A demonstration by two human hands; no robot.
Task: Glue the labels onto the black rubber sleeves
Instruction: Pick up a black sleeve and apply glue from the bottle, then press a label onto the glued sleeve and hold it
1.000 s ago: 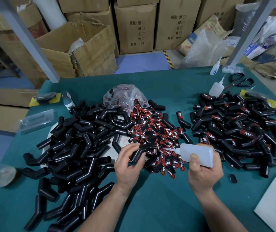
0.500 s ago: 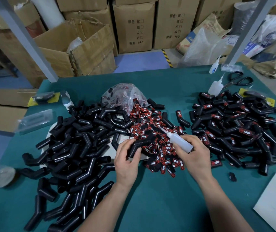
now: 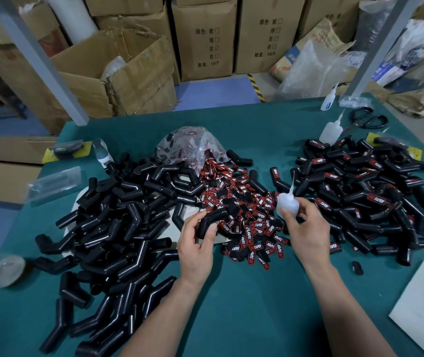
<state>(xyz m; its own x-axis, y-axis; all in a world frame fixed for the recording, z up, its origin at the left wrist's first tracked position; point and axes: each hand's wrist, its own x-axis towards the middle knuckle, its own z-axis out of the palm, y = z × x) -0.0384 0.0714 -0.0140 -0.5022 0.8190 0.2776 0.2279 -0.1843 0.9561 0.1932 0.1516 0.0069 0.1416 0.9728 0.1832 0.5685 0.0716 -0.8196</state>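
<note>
Step in hand, our read: we're between gluing and labelling (no glue bead visible on the rubber, too small to tell). To do it well:
- hold the sleeve's flat face up so nothing runs
- park the bottle upright, within reach
- take one label only, print side out
- seat it square on a straight leg, not across the bend, and press until it grabs
- keep glue off our fingertips

Hands: our left hand grips one bent black sleeve, fingers curled over the top and thumb on the near side. Our right hand is wrapped round the glue bottle, nozzle pointing up and clear of the sleeve. The two hands are apart, both over the near edge of the loose labels.

Outward: the bare sleeves are heaped to the left and the labelled sleeves to the right. A clear bag with more labels sits behind the label pile. At the far right are two spare bottles and scissors. A white sheet lies at the near right corner of the green table.
</note>
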